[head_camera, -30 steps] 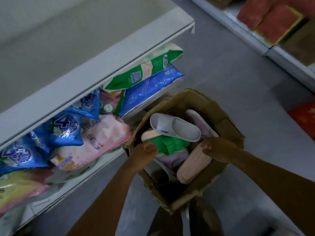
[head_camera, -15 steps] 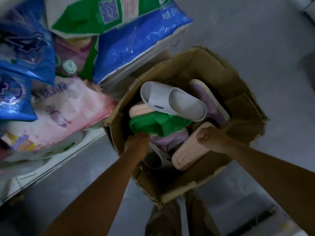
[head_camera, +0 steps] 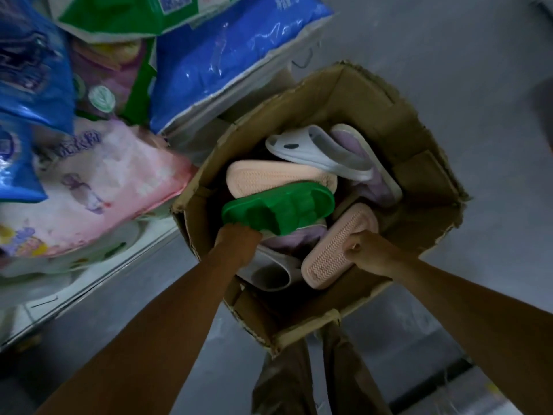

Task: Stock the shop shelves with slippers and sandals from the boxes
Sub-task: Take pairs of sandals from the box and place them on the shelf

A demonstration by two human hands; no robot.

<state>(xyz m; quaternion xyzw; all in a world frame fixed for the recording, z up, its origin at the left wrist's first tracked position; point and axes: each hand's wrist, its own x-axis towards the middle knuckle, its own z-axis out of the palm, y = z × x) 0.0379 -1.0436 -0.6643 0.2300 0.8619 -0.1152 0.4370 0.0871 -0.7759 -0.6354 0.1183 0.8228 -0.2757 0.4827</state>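
Observation:
An open cardboard box (head_camera: 425, 181) stands on the floor, filled with several slippers. My left hand (head_camera: 238, 239) grips the heel end of a green slipper (head_camera: 281, 209) lying across the pile. My right hand (head_camera: 369, 250) holds a pink slipper (head_camera: 335, 253) that lies sole up at the box's near side. Another pink slipper (head_camera: 269, 175) lies sole up behind the green one. A white slipper (head_camera: 317, 152) and a lilac slipper (head_camera: 371, 166) sit at the far side. A white slipper (head_camera: 273, 272) is partly hidden under my left wrist.
To the left, a low shelf (head_camera: 98, 280) holds blue (head_camera: 227, 58), green (head_camera: 134, 13) and pink (head_camera: 98, 187) plastic packs that overhang the box's left corner. Grey floor (head_camera: 449, 55) lies beyond and right of the box. My trouser legs (head_camera: 314, 378) show below the box.
The view has dropped closer to the box. The green slipper has come up and turned over the pile, uncovering the pink one behind it. The white slipper has shifted toward the far side.

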